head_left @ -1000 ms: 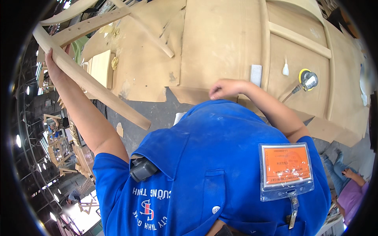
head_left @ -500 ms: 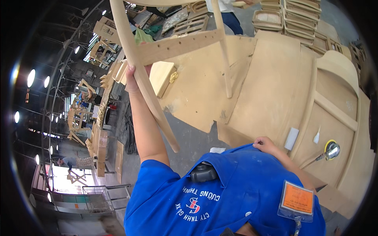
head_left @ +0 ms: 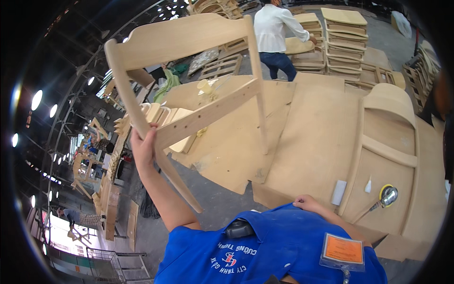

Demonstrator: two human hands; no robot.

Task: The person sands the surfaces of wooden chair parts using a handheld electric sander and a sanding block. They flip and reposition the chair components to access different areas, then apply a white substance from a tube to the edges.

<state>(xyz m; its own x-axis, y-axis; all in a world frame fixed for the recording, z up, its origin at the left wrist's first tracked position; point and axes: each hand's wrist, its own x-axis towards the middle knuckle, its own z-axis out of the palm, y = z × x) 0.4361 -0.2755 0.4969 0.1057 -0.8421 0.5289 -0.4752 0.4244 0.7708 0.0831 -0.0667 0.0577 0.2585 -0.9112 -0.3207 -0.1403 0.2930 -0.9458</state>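
Observation:
My left hand is wrapped round one post of a bare wooden chair back frame, close to where the lower rail joins it. The frame is held up and tilted, with its wide curved top rail away from me and a row of small dark holes along the lower rail. Its far post reaches down over the brown board-covered table; whether it touches there I cannot tell. My right hand is closed, with its fingertips pinching the edge of my blue shirt.
On the table at right lie a similar chair frame, a round yellow-rimmed sander, a small white bottle and a white block. A yellowish cup stands farther back. Beyond, a person in white handles stacked wooden seats.
My left hand and the chair frame have come lower in view, so the top rail now shows. The view has shifted, bringing more of the other person into sight. My right hand keeps its pinch.

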